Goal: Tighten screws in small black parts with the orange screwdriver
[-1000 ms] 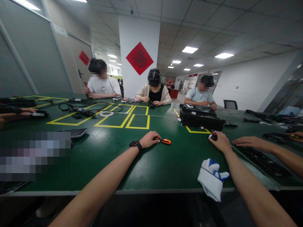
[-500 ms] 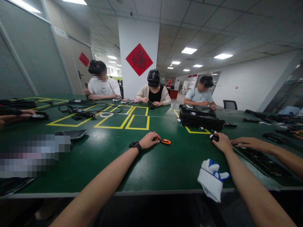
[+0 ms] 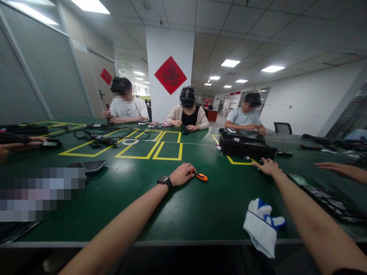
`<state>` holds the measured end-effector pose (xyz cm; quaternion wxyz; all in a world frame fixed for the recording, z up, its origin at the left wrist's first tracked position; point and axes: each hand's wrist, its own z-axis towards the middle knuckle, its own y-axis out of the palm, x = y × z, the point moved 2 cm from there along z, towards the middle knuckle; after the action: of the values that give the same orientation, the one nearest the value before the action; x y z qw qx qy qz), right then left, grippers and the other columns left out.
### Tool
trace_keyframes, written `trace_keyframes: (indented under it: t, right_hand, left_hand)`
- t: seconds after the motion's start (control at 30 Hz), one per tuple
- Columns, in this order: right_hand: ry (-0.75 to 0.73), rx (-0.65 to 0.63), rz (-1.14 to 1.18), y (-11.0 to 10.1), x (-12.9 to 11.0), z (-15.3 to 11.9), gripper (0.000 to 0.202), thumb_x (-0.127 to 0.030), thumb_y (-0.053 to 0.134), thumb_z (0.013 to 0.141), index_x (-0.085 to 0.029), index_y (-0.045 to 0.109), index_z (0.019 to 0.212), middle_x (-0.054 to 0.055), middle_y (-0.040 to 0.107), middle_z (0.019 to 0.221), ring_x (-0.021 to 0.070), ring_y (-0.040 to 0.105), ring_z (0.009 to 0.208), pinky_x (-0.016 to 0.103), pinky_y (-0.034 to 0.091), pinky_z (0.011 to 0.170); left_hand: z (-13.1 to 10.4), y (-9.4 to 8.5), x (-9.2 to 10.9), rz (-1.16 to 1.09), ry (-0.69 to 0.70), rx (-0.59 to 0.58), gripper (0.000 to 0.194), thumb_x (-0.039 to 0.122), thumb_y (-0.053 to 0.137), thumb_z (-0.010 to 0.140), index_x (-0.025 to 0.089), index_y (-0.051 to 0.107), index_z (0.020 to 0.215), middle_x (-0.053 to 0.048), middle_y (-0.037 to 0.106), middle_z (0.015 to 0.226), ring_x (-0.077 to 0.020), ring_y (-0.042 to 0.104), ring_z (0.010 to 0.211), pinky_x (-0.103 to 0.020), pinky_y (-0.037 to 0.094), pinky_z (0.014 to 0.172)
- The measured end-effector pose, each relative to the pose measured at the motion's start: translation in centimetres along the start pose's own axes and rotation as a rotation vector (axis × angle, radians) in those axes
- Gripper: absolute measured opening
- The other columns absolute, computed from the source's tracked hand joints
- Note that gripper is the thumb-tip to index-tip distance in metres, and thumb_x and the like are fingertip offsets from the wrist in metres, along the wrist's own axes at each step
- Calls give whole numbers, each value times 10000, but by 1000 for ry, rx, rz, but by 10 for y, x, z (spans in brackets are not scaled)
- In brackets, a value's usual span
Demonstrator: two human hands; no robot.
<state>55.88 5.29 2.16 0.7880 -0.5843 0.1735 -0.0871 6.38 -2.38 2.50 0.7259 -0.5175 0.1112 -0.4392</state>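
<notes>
My left hand [image 3: 182, 175], with a dark watch on its wrist, rests on the table with its fingers curled over the near end of a small tool. The tool's orange-and-black handle [image 3: 202, 177] sticks out to the right; its other end is hidden under the fingers, so its kind does not show. My right hand [image 3: 268, 167] reaches forward, fingers stretched and spread, just in front of a stack of black cases [image 3: 246, 146]. Something small and dark shows by its fingertips. A white glove with blue fingers [image 3: 260, 229] hangs over the near table edge between my arms.
Yellow tape rectangles [image 3: 167, 159] mark the green table [image 3: 177, 214]. Cables [image 3: 106, 137] and a white coil [image 3: 130, 142] lie to the left. Three people sit opposite. A co-worker's hand [image 3: 341, 168] is at right, near a black circuit-like panel [image 3: 329, 198]; another's is at left.
My right hand has spread its fingers and let go of a small black object. The co-worker's hand at right has moved away from the panel. My left hand stays on the tool.
</notes>
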Motion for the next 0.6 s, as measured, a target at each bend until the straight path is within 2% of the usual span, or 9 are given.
trace_keyframes:
  t: [0.2,0.33,0.47,0.6]
  right_hand:
    - [-43,-60,-14,6,1,9,881,-731,393,596,-126,378,1237,226,365,1234,364,353,1124,524,272,862]
    - [-189,-44,-48,7,-9,-3,813,-686,384,652,-141,349,1254,201,387,1227,349,373,1110,497,281,868]
    - [-370,-52,-37,7,-41,-28,768,-666,358,688,-171,317,1274,158,371,1255,315,333,1149,451,240,927]
    - [-492,-48,38,10,-97,-53,746,-668,348,696,-217,284,1287,106,322,1300,304,297,1171,421,217,949]
  left_hand:
    - [0,-2,7,-36,14,-41,194,282,433,788,213,525,943,-34,529,944,-161,471,877,-305,357,801]
    - [-1,-2,15,-52,56,-94,252,306,446,782,224,495,1015,-31,536,1023,-169,479,932,-315,351,831]
    - [-2,3,21,-19,97,-125,336,356,406,802,242,448,1116,-46,485,1158,-190,413,1086,-340,306,905]
    - [-1,7,27,-8,119,-148,369,369,396,804,250,423,1153,-52,430,1234,-201,360,1154,-362,282,934]
